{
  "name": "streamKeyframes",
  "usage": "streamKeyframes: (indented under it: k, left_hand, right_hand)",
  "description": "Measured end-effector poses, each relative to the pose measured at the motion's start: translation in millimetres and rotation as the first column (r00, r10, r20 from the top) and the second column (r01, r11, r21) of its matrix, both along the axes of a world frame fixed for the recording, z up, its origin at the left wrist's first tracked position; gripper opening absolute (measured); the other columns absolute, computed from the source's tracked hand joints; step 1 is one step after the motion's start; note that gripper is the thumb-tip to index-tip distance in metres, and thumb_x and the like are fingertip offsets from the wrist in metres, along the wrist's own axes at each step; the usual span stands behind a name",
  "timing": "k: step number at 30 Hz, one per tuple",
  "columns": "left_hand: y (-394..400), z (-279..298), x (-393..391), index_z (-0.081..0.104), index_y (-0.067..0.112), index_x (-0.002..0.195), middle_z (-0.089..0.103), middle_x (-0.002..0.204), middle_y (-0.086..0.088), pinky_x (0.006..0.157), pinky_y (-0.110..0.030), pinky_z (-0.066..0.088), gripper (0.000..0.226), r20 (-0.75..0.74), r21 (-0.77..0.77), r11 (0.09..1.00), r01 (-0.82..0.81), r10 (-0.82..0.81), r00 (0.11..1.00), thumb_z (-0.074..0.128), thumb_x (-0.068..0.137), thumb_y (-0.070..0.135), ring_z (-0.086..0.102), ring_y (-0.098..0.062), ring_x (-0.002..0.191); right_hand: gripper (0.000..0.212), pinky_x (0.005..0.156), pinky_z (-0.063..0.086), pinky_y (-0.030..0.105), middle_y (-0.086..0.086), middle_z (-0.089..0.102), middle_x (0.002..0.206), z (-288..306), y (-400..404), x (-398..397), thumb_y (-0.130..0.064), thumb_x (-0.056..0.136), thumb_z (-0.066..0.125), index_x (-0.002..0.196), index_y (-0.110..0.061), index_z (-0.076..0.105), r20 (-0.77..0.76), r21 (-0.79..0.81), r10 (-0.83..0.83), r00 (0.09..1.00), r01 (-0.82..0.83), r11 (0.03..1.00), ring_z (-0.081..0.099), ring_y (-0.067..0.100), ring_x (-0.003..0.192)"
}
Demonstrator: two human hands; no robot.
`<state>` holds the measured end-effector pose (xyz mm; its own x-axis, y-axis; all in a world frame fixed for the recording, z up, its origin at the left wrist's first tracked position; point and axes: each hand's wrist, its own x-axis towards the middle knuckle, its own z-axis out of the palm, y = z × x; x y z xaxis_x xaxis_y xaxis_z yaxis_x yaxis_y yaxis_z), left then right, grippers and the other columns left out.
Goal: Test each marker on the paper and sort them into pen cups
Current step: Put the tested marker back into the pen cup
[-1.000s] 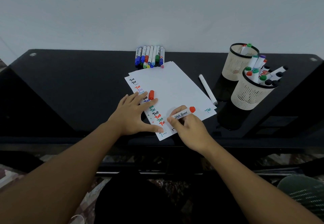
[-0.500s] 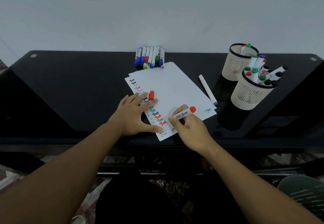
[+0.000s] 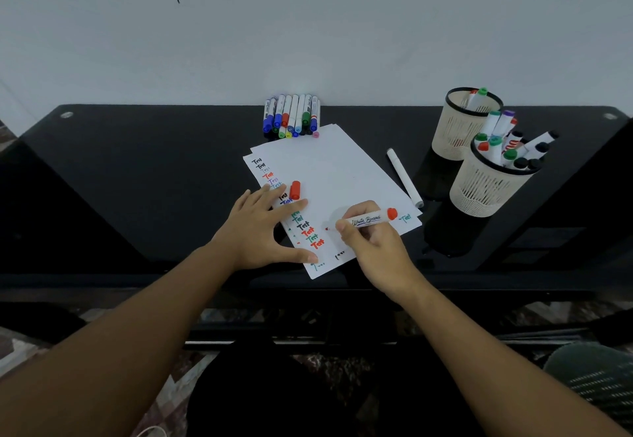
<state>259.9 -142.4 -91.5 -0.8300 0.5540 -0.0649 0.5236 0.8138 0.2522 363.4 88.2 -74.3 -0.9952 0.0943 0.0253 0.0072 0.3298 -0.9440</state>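
Note:
My right hand (image 3: 373, 245) grips a red whiteboard marker (image 3: 370, 219), its tip touching the white paper (image 3: 339, 176) beside a column of coloured "Test" words. My left hand (image 3: 260, 227) lies flat with fingers spread on the paper's left edge, holding the sheets down. The marker's red cap (image 3: 295, 190) rests on the paper just above my left fingers. A row of several capped markers (image 3: 291, 116) lies at the table's far edge. Two beige mesh pen cups stand at the right: the near cup (image 3: 486, 186) holds several markers, the far cup (image 3: 459, 128) holds fewer.
A white capped marker (image 3: 404, 178) lies on the black glass table (image 3: 137, 179) between the paper and the cups. A pale wall runs behind the table. A grey-green woven object (image 3: 596, 378) sits below the table at lower right.
My right hand has slid slightly to the right and up on the paper with the marker, and a small red mark now shows at its tip. My left hand has stayed put.

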Motion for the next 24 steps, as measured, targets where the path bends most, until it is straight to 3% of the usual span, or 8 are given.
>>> streamKeyframes:
  k: [3, 5, 8, 11, 14, 17, 20, 24]
  left_hand:
    - [-2.3, 3.8, 4.0, 0.041, 0.050, 0.142, 0.026, 0.159, 0.011, 0.123, -0.048, 0.021, 0.093, 0.033, 0.213, 0.975, -0.057, 0.051, 0.998, 0.057, 0.063, 0.096, 0.025, -0.017, 0.148]
    - [1.4, 10.7, 2.6, 0.048, 0.040, 0.130, 0.040, 0.142, 0.011, 0.104, -0.035, 0.042, 0.075, 0.081, 0.393, 0.904, -0.170, 0.151, 0.985, 0.070, 0.070, 0.080, 0.043, -0.011, 0.129]
    - [14.7, 16.2, -9.0, 0.049, 0.031, 0.121, 0.049, 0.126, 0.005, 0.086, -0.028, 0.049, 0.057, 0.147, 0.542, 0.749, -0.381, 0.361, 0.921, 0.070, 0.082, 0.067, 0.053, -0.013, 0.114]
    - [29.1, 12.5, -21.6, 0.056, 0.032, 0.121, 0.051, 0.123, 0.001, 0.096, -0.045, 0.050, 0.064, 0.133, 0.390, 0.772, -0.502, 0.492, 0.860, 0.057, 0.080, 0.080, 0.050, -0.021, 0.118]
    - [40.2, 6.2, -22.4, 0.062, 0.037, 0.121, 0.050, 0.127, 0.001, 0.107, -0.049, 0.037, 0.057, 0.062, 0.275, 0.796, -0.539, 0.545, 0.836, 0.056, 0.082, 0.079, 0.043, -0.023, 0.125]
    - [44.0, 3.9, -20.6, 0.063, 0.040, 0.120, 0.053, 0.124, 0.003, 0.108, -0.048, 0.031, 0.036, -0.017, 0.310, 0.791, -0.527, 0.559, 0.829, 0.058, 0.092, 0.062, 0.045, -0.021, 0.123]
    - [41.6, 0.8, -21.0, 0.065, 0.037, 0.117, 0.062, 0.113, 0.009, 0.105, -0.047, 0.040, 0.024, -0.020, 0.406, 0.778, -0.480, 0.532, 0.846, 0.063, 0.096, 0.048, 0.051, -0.017, 0.112]
    - [40.5, -1.9, -15.6, 0.066, 0.034, 0.113, 0.065, 0.100, 0.015, 0.086, -0.040, 0.056, 0.020, 0.051, 0.563, 0.719, -0.407, 0.462, 0.886, 0.070, 0.095, 0.029, 0.059, -0.009, 0.094]
  right_hand:
    - [0.013, 0.074, 0.054, 0.023, -0.011, 0.066, 0.077, -1.2, 3.4, -1.2, -0.029, 0.104, 0.061, 0.115, -0.036, 0.060, -0.065, -0.142, -0.012, 0.998, 0.003, 0.990, 0.064, 0.004, 0.077]
    - [0.013, 0.078, 0.052, 0.024, -0.004, 0.061, 0.071, -0.4, 2.5, -3.5, -0.026, 0.106, 0.058, 0.112, -0.034, 0.065, -0.078, -0.154, -0.008, 0.997, -0.004, 0.988, 0.060, 0.009, 0.074]
    - [0.015, 0.081, 0.052, 0.031, 0.000, 0.065, 0.074, 0.5, 2.7, -8.6, -0.018, 0.106, 0.056, 0.108, -0.029, 0.066, -0.060, -0.197, -0.024, 0.998, 0.011, 0.980, 0.061, 0.013, 0.075]
    - [0.046, 0.094, 0.052, 0.028, -0.006, 0.072, 0.107, 0.8, 6.9, -14.3, -0.004, 0.106, 0.047, 0.131, -0.041, 0.053, 0.033, -0.138, 0.046, 0.998, -0.041, 0.990, 0.066, 0.009, 0.100]
    - [0.073, 0.091, 0.051, 0.022, -0.019, 0.058, 0.131, 7.1, 10.1, -19.9, 0.005, 0.102, 0.044, 0.148, -0.051, 0.033, 0.124, -0.055, 0.161, 0.979, -0.156, 0.986, 0.058, 0.002, 0.120]
    - [0.062, 0.091, 0.048, 0.018, -0.019, 0.057, 0.135, 15.5, 13.4, -29.2, -0.007, 0.104, 0.044, 0.147, -0.051, 0.038, 0.136, -0.130, 0.170, 0.976, -0.153, 0.980, 0.058, 0.001, 0.120]
    - [0.035, 0.098, 0.049, 0.031, -0.009, 0.063, 0.131, 22.2, 17.3, -41.8, -0.022, 0.106, 0.047, 0.132, -0.043, 0.057, 0.068, -0.217, 0.076, 0.995, -0.060, 0.974, 0.069, 0.011, 0.111]
    - [0.032, 0.079, 0.054, 0.031, -0.006, 0.068, 0.113, 29.0, 25.8, -57.6, -0.026, 0.107, 0.053, 0.132, -0.046, 0.056, 0.039, 0.000, 0.086, 0.996, -0.086, 0.996, 0.066, 0.010, 0.073]
